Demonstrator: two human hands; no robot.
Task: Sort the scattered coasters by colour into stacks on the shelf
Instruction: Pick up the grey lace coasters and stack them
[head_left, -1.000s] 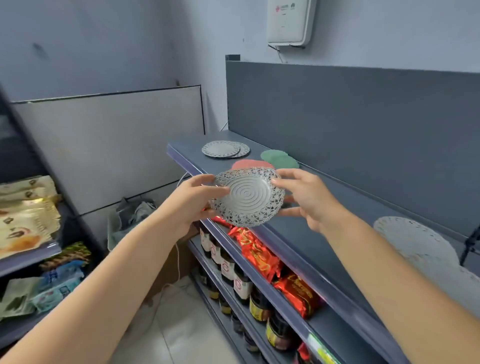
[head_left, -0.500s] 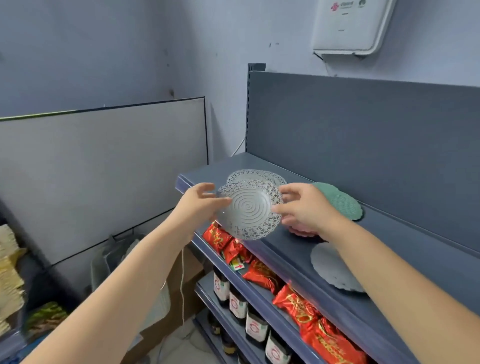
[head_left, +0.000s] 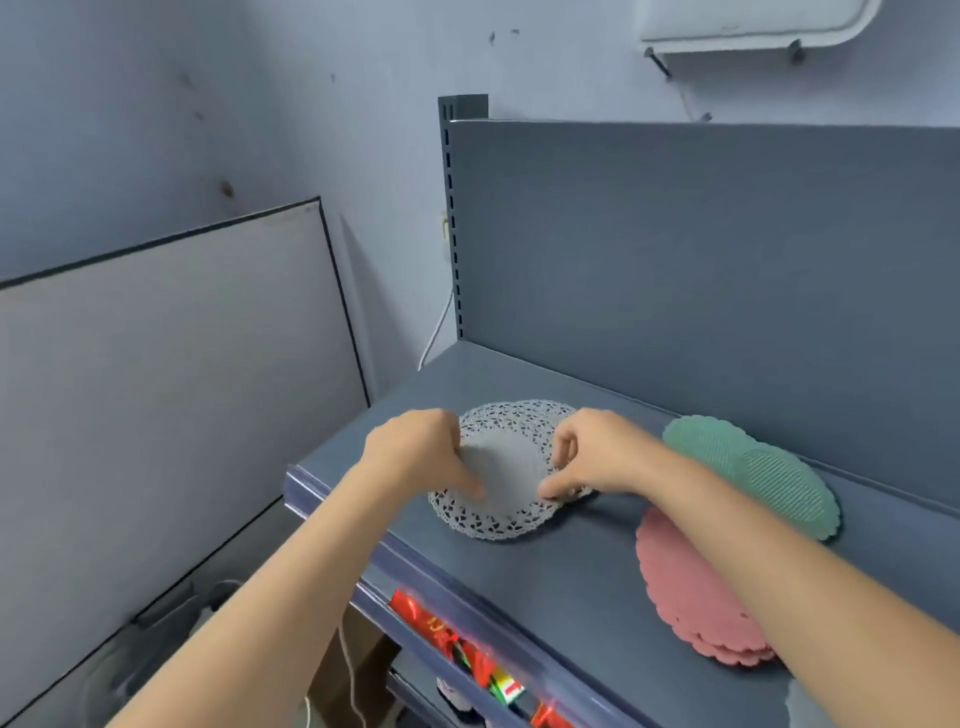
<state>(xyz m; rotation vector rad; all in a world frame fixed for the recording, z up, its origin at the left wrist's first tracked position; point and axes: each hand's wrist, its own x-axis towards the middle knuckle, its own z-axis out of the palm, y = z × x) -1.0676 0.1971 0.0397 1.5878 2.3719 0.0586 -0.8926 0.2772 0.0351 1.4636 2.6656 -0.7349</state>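
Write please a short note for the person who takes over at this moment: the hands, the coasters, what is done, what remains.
Left hand and right hand: both pinch the edges of the top grey coaster, low over another grey coaster at the left end of the shelf.
Green coasters: two, overlapping, by the back panel.
Pink stack: nearer the front, partly under the right forearm.
Done: grey, green and pink are grouped.
Left: release the grey one, square the green pair, check the pale shape at the lower right, perhaps a coaster.

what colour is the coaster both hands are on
Grey coaster: plain middle, lacy cut-out border; shows best in the head view.
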